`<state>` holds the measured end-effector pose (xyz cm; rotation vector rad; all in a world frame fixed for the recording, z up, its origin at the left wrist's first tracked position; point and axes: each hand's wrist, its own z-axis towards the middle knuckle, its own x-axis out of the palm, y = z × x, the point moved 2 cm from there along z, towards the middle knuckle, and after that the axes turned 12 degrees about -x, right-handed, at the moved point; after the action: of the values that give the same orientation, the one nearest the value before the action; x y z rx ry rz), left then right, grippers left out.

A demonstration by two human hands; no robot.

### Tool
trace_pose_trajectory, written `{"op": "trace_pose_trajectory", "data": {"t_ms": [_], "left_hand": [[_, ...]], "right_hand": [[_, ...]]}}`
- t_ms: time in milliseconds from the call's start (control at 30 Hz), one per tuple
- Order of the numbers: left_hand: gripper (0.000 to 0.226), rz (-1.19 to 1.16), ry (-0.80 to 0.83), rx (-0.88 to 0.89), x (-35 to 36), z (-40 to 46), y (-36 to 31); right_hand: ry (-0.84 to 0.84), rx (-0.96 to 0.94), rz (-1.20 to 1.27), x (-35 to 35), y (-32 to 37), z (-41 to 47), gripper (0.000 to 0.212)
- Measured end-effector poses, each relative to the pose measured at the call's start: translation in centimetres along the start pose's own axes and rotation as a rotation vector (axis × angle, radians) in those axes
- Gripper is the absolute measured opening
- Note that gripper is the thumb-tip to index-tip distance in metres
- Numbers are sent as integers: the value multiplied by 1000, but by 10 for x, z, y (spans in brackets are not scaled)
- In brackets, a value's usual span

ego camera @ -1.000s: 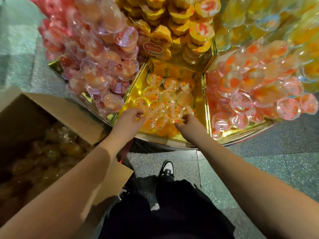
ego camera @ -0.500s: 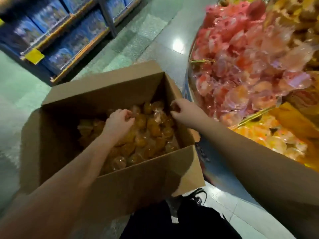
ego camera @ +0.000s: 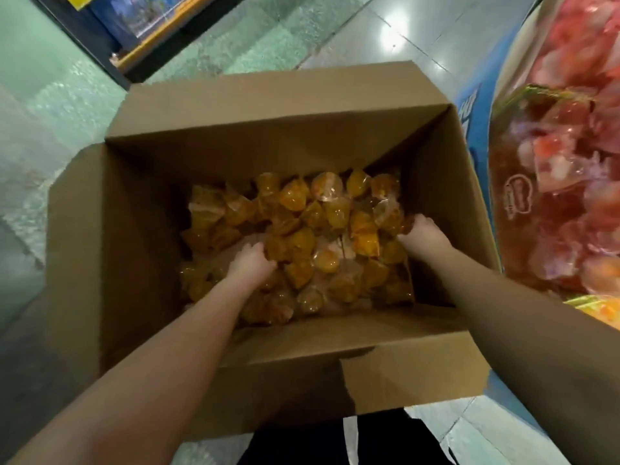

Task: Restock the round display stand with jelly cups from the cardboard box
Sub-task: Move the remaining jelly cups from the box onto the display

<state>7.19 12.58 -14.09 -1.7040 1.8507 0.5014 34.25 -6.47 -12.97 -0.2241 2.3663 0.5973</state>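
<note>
Box: cardboard box (ego camera: 134,250) is seen open on the floor, flaps folded outward, directly below the camera.
Contents: orange jelly cups (ego camera: 302,229) are heaped loose in the box bottom, approx. covering it; clear lids are seen on several, at mixed angles.
L hand: left hand (ego camera: 250,263) is reached down into the box, at the near-left of the heap; fingers are curled into the cups and some are gripped. Exact no. of cups can't be told.
R hand: right hand (ego camera: 424,231) is placed at the right side of the heap, near the box's right wall; fingers are curled round cups at the pile edge.
Arms: both forearms are extended over the box's near wall; bare.
Stand: round display stand (ego camera: 476,156) is seen at the right edge, just beside the box; blue base w/ blurred lettering.
Stand stock: red/pink jelly cups (ego camera: 567,169) are piled in its compartment; a bit of orange stock (ego camera: 604,310) is seen lower right.
Background: shelf unit (ego camera: 134,35) w/ blue packs is seen upper left, well apart from the box.
Floor: pale tiles (ego camera: 50,95), glossy.
</note>
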Motion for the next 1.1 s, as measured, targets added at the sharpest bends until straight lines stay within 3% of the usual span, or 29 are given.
{"op": "trace_pose_trajectory", "data": {"t_ms": [267, 400, 633, 733, 800, 933, 1100], "left_hand": [[55, 108, 198, -100, 50, 22, 22], [35, 126, 241, -235, 66, 17, 25], [52, 147, 333, -338, 71, 18, 21], [94, 117, 345, -438, 80, 17, 20], [110, 52, 290, -485, 85, 13, 17], [103, -5, 174, -487, 88, 6, 10], [102, -18, 162, -428, 94, 2, 8]], "right_hand": [[-39, 39, 5, 34, 3, 53, 84], [-90, 72, -58, 55, 2, 65, 90], [-202, 66, -165, 63, 2, 76, 87], [-226, 55, -200, 64, 1, 78, 87], [-223, 40, -215, 63, -1, 80, 87], [-222, 6, -201, 55, -1, 77, 84], [-232, -52, -88, 40, -6, 61, 91]]}}
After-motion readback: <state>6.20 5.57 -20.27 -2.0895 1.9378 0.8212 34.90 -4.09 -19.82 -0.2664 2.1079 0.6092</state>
